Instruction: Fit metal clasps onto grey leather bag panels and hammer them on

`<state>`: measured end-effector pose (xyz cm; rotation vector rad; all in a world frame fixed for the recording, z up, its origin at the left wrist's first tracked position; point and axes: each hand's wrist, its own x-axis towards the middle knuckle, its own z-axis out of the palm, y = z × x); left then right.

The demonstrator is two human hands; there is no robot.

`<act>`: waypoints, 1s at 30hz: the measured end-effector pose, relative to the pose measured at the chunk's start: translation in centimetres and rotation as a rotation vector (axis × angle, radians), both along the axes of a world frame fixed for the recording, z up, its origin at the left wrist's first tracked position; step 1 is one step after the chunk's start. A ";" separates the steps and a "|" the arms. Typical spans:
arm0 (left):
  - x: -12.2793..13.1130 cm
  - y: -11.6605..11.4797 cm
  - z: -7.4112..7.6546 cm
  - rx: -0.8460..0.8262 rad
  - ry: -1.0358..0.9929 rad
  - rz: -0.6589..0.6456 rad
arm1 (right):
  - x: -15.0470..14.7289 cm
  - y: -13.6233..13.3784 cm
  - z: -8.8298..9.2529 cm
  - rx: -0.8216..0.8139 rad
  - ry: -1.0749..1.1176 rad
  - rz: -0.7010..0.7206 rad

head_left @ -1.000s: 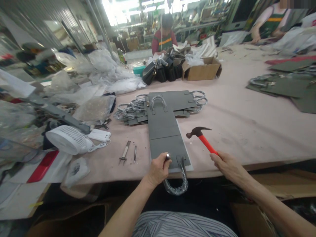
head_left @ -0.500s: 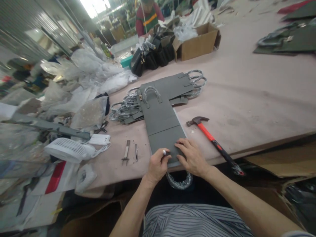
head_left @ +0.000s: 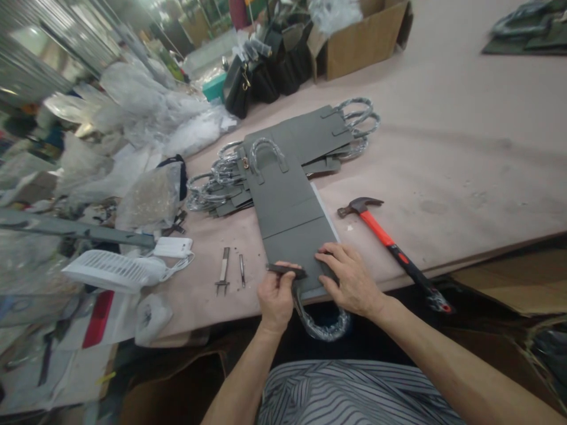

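Note:
A long grey bag panel (head_left: 292,230) lies across the table's front edge, a wrapped handle at each end. The near handle (head_left: 325,333), covered in clear plastic, hangs past the edge between my forearms. My left hand (head_left: 277,298) is closed on a short dark rod-like tool (head_left: 283,270), held nearly level just above the panel's near end. What tip it has I cannot make out. My right hand (head_left: 349,277) rests on the panel's near right side, fingers apart, pressing it down. Right of it lies a claw hammer (head_left: 381,233) with a red and black grip.
Behind the panel lies a stack of grey bag panels (head_left: 310,136) with wrapped handles. Left on the table are a pronged tool (head_left: 224,271), a thin metal rod (head_left: 241,271) and a white fan (head_left: 110,268). Black bags (head_left: 266,77) and a cardboard box (head_left: 363,41) stand behind.
My left hand has turned the dark tool from end-on, its shiny end showing, to lying sideways in the fingers. My right hand stays on the panel. The view has tilted down.

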<state>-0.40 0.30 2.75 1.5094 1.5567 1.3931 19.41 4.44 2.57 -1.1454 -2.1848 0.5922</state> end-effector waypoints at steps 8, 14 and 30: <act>-0.6 -0.2 -0.2 -0.098 0.004 -0.050 | 0.0 0.1 -0.1 -0.016 -0.001 -0.001; -0.2 -0.2 -0.9 -0.096 -0.016 -0.039 | 0.0 0.1 0.1 -0.021 -0.002 -0.003; 0.5 0.7 0.6 0.052 0.229 -0.126 | -0.1 0.1 -0.2 -0.016 0.008 0.000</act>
